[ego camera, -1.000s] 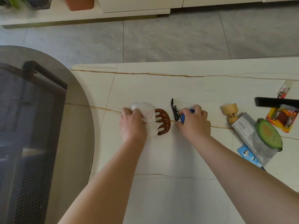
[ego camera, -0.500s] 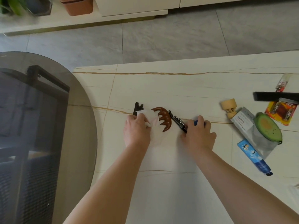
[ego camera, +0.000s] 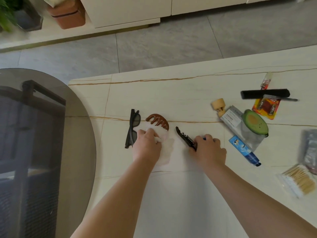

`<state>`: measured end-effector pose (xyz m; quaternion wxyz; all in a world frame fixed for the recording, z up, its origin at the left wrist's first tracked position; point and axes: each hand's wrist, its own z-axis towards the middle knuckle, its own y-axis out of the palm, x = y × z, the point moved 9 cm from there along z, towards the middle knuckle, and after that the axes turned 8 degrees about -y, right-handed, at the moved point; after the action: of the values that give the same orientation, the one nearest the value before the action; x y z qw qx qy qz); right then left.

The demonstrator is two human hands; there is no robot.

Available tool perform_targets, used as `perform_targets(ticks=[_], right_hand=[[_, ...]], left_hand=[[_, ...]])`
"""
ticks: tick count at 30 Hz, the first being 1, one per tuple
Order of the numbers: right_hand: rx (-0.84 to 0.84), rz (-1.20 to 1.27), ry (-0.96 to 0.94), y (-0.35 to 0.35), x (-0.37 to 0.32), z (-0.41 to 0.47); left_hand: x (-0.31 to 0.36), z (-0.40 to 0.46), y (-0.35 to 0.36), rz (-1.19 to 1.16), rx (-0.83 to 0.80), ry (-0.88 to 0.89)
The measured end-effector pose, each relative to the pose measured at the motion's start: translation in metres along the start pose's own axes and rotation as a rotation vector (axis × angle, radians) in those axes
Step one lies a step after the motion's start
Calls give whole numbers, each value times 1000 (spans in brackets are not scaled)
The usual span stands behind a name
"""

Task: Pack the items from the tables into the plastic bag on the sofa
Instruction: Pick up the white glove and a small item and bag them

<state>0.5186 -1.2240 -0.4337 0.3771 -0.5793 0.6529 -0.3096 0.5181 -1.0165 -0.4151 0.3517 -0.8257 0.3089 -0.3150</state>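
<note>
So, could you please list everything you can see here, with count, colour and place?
marble table: one, cream, centre
glass table: one, smoky grey, left
sunglasses: one, black, left of left hand
hair claw: one, brown, above white bag
white bag: one, translucent, under left hand
corkscrew: one, black and blue, in right hand
toothpaste tube: one, blue, right
avocado pouch: one, green, right
battery pack: one, red, far right
comb: one, black, above batteries
cotton swabs: one pack, right edge
left hand: grips white bag
right hand: grips corkscrew
</note>
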Motion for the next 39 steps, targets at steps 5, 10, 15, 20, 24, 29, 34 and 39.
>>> perform_targets(ticks=[5,10,15,20,24,29,34,39], right_hand=[[-1,25,16,-31,24,-37],[63,36,41,-83,55,-86],[150,34,106,-130,94,-147],[242,55,195,-175,140,-222],[280,125,278,-201,179,-283],[325,221,381,-224,228,-357],[356,327,464,-223,280,-424],[410,423,574,-217,337,-496]], left_hand=[[32,-37,-19,-35,-31,64],[83,-87,-50,-82,-62,183],[126,-142,-67,-135,-110,197],[180,-214,-78,-129,-181,274],[217,-279,-78,-120,-233,363],[256,-365,-63,-61,-318,476],[287,-446,-38,-29,-383,548],[318,-522,-4,12,-416,633]])
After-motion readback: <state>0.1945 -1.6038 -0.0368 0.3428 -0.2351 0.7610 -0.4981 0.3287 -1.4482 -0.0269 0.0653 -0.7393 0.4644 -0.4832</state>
